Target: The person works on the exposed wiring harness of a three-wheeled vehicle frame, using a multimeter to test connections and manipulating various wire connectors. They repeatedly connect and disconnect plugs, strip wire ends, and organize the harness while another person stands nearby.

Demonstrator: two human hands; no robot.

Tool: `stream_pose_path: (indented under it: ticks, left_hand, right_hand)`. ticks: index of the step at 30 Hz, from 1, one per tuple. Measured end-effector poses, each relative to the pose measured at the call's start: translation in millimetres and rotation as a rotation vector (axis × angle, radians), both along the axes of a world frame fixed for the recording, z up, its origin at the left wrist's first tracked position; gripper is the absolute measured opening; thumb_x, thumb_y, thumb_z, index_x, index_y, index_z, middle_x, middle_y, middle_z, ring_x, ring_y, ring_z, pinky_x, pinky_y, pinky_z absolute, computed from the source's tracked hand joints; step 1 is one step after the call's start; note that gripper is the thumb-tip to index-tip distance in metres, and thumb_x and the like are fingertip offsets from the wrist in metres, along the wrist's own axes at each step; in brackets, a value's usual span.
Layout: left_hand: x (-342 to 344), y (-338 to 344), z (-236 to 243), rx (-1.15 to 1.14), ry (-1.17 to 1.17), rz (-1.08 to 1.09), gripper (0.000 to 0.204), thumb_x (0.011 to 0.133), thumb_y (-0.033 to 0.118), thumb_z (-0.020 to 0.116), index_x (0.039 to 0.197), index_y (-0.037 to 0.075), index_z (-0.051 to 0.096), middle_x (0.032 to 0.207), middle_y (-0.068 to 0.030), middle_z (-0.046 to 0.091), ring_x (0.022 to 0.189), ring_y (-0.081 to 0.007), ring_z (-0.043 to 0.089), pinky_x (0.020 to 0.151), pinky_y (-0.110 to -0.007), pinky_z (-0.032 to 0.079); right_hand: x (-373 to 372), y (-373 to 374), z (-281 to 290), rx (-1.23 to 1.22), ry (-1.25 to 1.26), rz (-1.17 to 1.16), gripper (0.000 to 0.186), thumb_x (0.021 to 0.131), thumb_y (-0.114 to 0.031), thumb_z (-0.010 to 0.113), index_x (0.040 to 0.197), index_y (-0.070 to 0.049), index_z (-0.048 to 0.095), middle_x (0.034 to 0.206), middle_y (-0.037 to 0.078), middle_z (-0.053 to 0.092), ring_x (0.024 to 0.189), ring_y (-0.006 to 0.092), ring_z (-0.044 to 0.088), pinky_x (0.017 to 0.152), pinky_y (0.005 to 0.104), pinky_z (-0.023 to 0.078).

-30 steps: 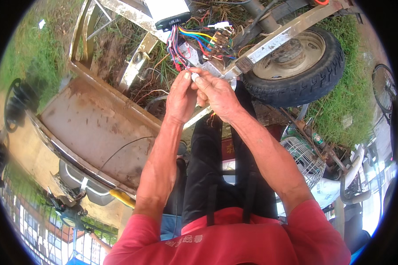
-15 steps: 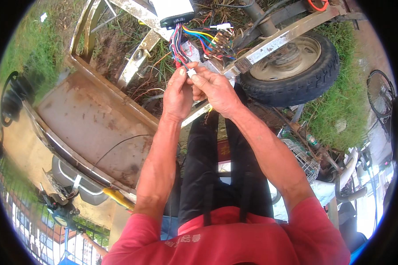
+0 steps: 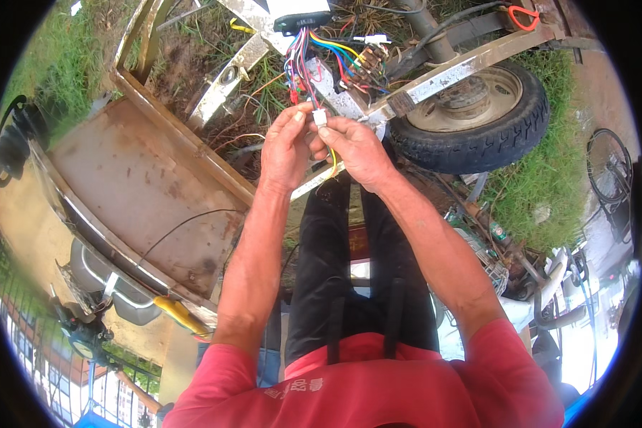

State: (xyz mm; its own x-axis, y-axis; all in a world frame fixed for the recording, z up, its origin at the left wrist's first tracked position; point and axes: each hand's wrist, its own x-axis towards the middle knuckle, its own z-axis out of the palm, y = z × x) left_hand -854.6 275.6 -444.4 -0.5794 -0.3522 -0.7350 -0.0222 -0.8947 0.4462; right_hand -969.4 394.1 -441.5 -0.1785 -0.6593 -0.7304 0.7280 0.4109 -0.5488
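Green grass [image 3: 57,64] grows in the upper left of the frame, and a rusty metal panel [image 3: 143,192] slants across the left side. Near the top centre, the left hand [image 3: 285,153] has its thumb and fingers drawn together just beside a white plug; whether they grip a wire cannot be told. Above it, at the top edge, sits a box with a black end [image 3: 303,23], and coloured wires [image 3: 307,68] run down from there toward the hands. The white plug [image 3: 319,116] is above the middle of the frame, pinched between the thumb and fingers of the right hand [image 3: 360,150]. A yellow wire [image 3: 334,160] hangs below those fingers. Farther right, a wheel with a black tyre [image 3: 471,146] lies beside a worn metal bar [image 3: 442,82], and a bicycle wheel [image 3: 610,167] shows at the far right.
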Motion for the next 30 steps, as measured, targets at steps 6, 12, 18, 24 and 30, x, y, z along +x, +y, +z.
stream_pose_path:
  ticks: [6, 12, 18, 24, 30]
  left_hand:
    - [4.4, -7.3, 2.3, 0.015, -0.035, -0.061, 0.028, 0.105, 0.021, 0.058, 0.124, 0.002, 0.064, 0.118, -0.0149, 0.069, 0.095, -0.0231, 0.067, 0.073, -0.040, 0.056]
    - [19.2, 5.7, 22.3, -0.142, -0.288, -0.120, 0.023, 0.103, 0.015, 0.060, 0.120, -0.001, 0.066, 0.111, -0.0119, 0.071, 0.103, -0.0208, 0.069, 0.089, -0.037, 0.056]
    - [66.3, 33.1, 37.7, -0.129, -0.238, -0.251, 0.021, 0.101, 0.016, 0.065, 0.115, 0.001, 0.069, 0.106, -0.0109, 0.073, 0.097, -0.0231, 0.070, 0.089, -0.040, 0.056]
    - [63.5, 40.8, 60.1, 0.013, -0.115, -0.159, 0.020, 0.103, 0.015, 0.063, 0.114, -0.001, 0.070, 0.097, -0.0095, 0.074, 0.090, -0.0197, 0.073, 0.083, -0.034, 0.058]
    - [54.7, 38.7, 59.8, 0.005, -0.296, -0.272, 0.016, 0.100, 0.018, 0.068, 0.106, 0.002, 0.070, 0.094, -0.0077, 0.073, 0.082, -0.0164, 0.070, 0.079, -0.032, 0.057]
  right_hand:
    - [-3.0, 1.7, 6.7, 0.067, 0.049, 0.064, 0.038, 0.101, -0.031, 0.065, 0.115, 0.004, 0.069, 0.097, 0.007, 0.075, 0.083, 0.0101, 0.068, 0.073, 0.0273, 0.053]
    - [-12.8, 8.2, 8.1, 0.133, -0.005, 0.128, 0.037, 0.099, -0.032, 0.070, 0.115, 0.002, 0.071, 0.092, 0.003, 0.071, 0.074, 0.0071, 0.061, 0.067, 0.0252, 0.051]
    - [-8.1, 11.3, 7.2, 0.077, -0.135, 0.007, 0.040, 0.096, -0.026, 0.074, 0.121, 0.005, 0.067, 0.099, 0.004, 0.069, 0.073, 0.0071, 0.059, 0.063, 0.0238, 0.049]
    - [-6.5, 20.6, 15.2, 0.080, -0.152, 0.076, 0.041, 0.094, -0.017, 0.074, 0.127, 0.004, 0.064, 0.106, 0.006, 0.070, 0.078, 0.0076, 0.060, 0.068, 0.0241, 0.051]
    - [-7.4, 26.9, 29.4, 0.061, -0.129, 0.139, 0.040, 0.093, -0.013, 0.073, 0.128, 0.005, 0.064, 0.105, 0.007, 0.072, 0.085, 0.0097, 0.065, 0.074, 0.0254, 0.053]
